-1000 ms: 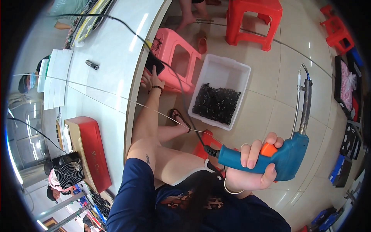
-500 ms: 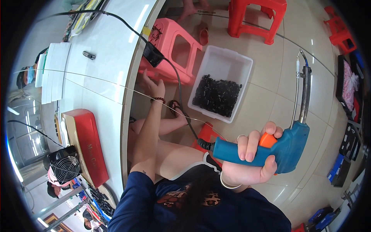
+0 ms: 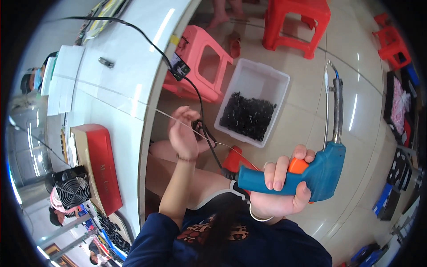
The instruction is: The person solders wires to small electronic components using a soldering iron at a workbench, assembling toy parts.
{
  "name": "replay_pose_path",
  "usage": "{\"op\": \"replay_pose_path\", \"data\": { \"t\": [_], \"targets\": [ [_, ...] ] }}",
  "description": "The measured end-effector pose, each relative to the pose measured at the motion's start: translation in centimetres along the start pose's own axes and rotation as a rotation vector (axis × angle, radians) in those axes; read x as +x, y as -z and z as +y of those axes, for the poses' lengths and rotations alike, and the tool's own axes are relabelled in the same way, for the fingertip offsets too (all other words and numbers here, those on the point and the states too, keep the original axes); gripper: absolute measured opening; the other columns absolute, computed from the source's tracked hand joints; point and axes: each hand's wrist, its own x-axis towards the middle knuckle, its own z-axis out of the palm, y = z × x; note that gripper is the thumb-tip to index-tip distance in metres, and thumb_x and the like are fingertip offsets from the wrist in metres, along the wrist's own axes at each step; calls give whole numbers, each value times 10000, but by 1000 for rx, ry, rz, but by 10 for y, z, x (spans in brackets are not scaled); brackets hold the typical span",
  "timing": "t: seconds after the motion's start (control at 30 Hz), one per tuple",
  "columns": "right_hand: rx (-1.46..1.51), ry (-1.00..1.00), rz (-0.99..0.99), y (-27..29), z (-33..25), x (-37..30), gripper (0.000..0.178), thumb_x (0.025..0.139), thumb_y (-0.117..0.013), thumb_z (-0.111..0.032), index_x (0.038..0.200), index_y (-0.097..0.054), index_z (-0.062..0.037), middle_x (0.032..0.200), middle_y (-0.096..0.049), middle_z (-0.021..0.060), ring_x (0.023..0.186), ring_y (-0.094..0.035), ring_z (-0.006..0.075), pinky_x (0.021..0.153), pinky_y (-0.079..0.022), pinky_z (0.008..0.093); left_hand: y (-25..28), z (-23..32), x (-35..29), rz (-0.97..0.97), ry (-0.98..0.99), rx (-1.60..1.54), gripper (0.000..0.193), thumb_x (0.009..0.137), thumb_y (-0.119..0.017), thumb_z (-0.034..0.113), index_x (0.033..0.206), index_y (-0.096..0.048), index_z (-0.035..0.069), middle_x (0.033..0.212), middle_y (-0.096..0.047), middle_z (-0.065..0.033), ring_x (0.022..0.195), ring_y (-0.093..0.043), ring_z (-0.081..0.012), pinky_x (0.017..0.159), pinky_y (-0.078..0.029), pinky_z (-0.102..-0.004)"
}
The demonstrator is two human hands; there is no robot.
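My right hand (image 3: 278, 202) grips a blue soldering gun (image 3: 328, 172) by its handle, fingers around the orange trigger (image 3: 298, 165). The metal barrel and thin feed tube point away from me, meeting near the tip. My left hand (image 3: 183, 135) is raised beside the table edge, its fingers loosely bent and apart. A thin solder wire (image 3: 218, 141) runs from the table past my left fingers toward the gun's handle; whether they touch it I cannot tell. The black power cord (image 3: 202, 104) hangs from the table, with a small black box (image 3: 180, 69) along it.
A white plastic bin (image 3: 275, 91) of small black parts (image 3: 249, 116) stands on the floor. Around it are a pink stool (image 3: 189, 53) and a red stool (image 3: 297, 22). On the white table (image 3: 120, 98) are a red box (image 3: 104, 169) and a black fan (image 3: 73, 191).
My left hand has come back from beside the pink stool toward me and up near the wire. My right hand has shifted slightly left with the soldering gun. The view has tilted a little.
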Motion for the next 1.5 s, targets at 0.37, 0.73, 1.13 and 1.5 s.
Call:
{"op": "replay_pose_path", "data": {
  "t": [0.37, 0.73, 1.13, 1.5],
  "targets": [
    [-221, 140, 29, -1, -44, -34, 351, 746, -510, -137, 1038, -371, 0, 1014, -390, 106, 468, -372, 102, 432, -320, 212, -67, 234, 26, -40, -321, -598, 383, 936, -361, 386, 1153, -422, 77, 725, -427, -5, 562, -338, -77, 502, -300, -207],
    [-261, 133, -82, -18, -41, -47, 387, 712, -527, -156, 1038, -389, 0, 1007, -415, 120, 466, -404, 104, 421, -327, 196, -78, 178, -14, 41, -319, -335, 320, 921, -426, 280, 647, -372, 124, 516, -290, 45, 400, -276, -57, 353, -193, -215],
    [-303, 118, -94, -61, -56, -96, 446, 664, -545, -224, 1066, -433, -66, 918, -487, 58, 522, -430, 123, 496, -304, 225, -93, -38, -44, -821, 117, 844, 273, 840, -442, 238, 870, -609, 24, 774, -609, -157, 737, -588, -243, 666, -447, -328],
    [-286, 128, -183, -61, -50, -94, 451, 663, -561, -228, 1061, -436, -59, 929, -510, 83, 514, -432, 131, 463, -302, 230, -64, 187, -17, 4, -793, 519, 193, 743, -556, 61, 931, -570, 20, 942, -581, -143, 928, -540, -299, 837, -402, -374]
  ]
}}
